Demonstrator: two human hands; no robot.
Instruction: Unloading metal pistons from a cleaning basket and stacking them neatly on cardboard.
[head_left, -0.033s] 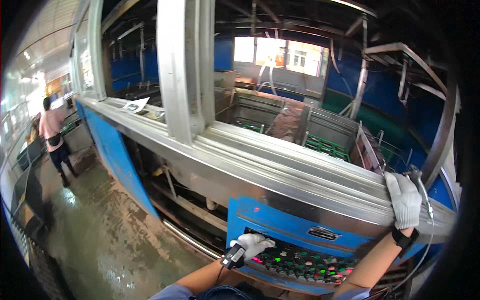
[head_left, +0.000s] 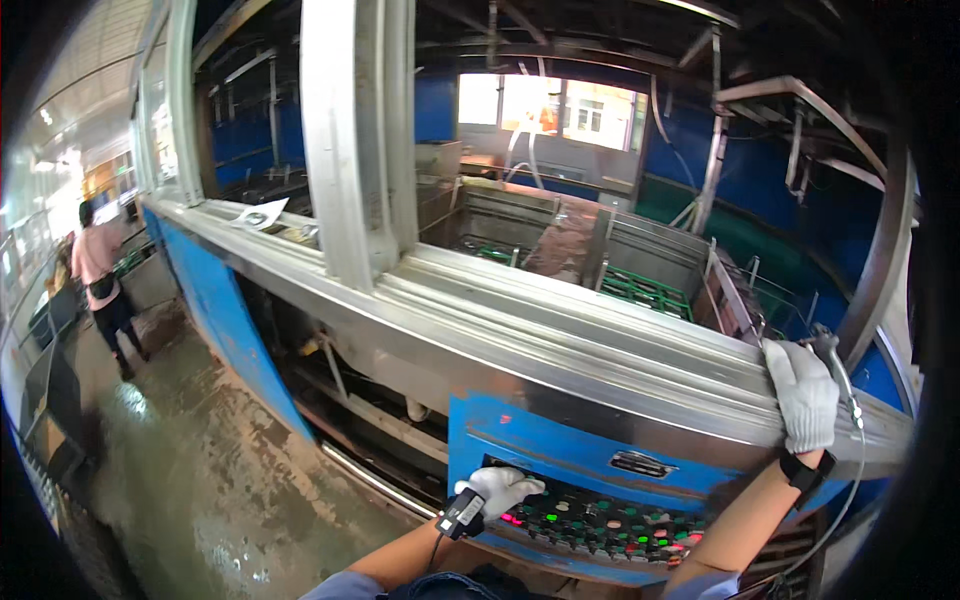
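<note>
My left hand (head_left: 502, 492), in a white knit glove, lies at the left end of a control panel (head_left: 600, 520) with rows of green, red and pale buttons, several of them lit. Its fingers stretch toward the buttons, and the fingertips are partly hidden. A small black device (head_left: 462, 513) is strapped at that wrist. My right hand (head_left: 802, 395), gloved too, rests with extended fingers on the right end of a metal ledge (head_left: 600, 350). Just beside it stands a metal spray gun (head_left: 835, 365) with a thin hose (head_left: 862, 480); I see no clear grip on it.
A blue machine casing (head_left: 220, 310) runs along the left, with an open bay (head_left: 350, 390) beneath the ledge. Behind the ledge are metal tanks holding green racks (head_left: 645, 288). An upright post (head_left: 345, 140) rises from the ledge. A person (head_left: 100, 285) stands on the wet floor (head_left: 220, 460) at far left.
The whole view has shifted slightly, so the scene sits a little farther left. Both hands keep their places on the panel and the ledge.
</note>
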